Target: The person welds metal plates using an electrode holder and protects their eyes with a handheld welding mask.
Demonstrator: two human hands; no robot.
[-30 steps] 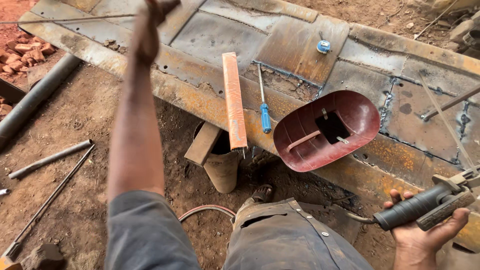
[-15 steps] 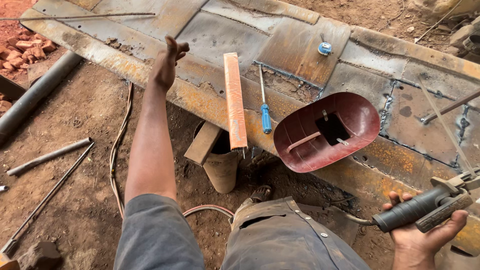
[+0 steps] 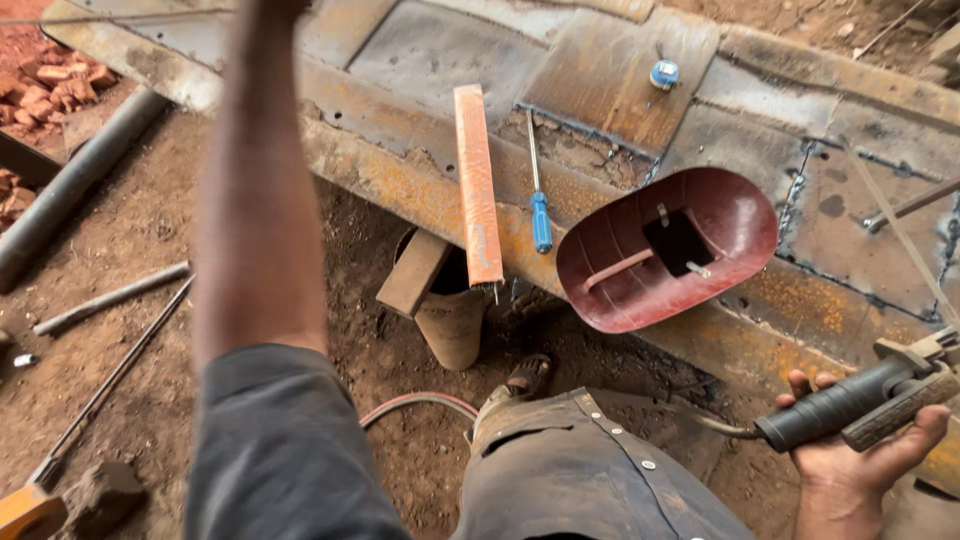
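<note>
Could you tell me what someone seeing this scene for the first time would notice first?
Probably the dark red welding mask, lying open side up on the rusty steel plate right of centre. Next, the orange steel bar jutting over the plate's near edge, a blue-handled screwdriver beside it. At lower right, the right hand grips a black-handled electrode holder.

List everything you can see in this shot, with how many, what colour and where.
electrode holder: one, black grip, in right hand
welding shield: one, dark red, on steel plate
screwdriver: one, blue handle, left of shield
flat bar: one, orange-rusty, overhanging plate edge
steel plate: one, rusty brown, across top
pipe: one, grey, ground at left
bricks: several, red, top left
left arm: raised, hand out of frame
right hand: lower right
</note>
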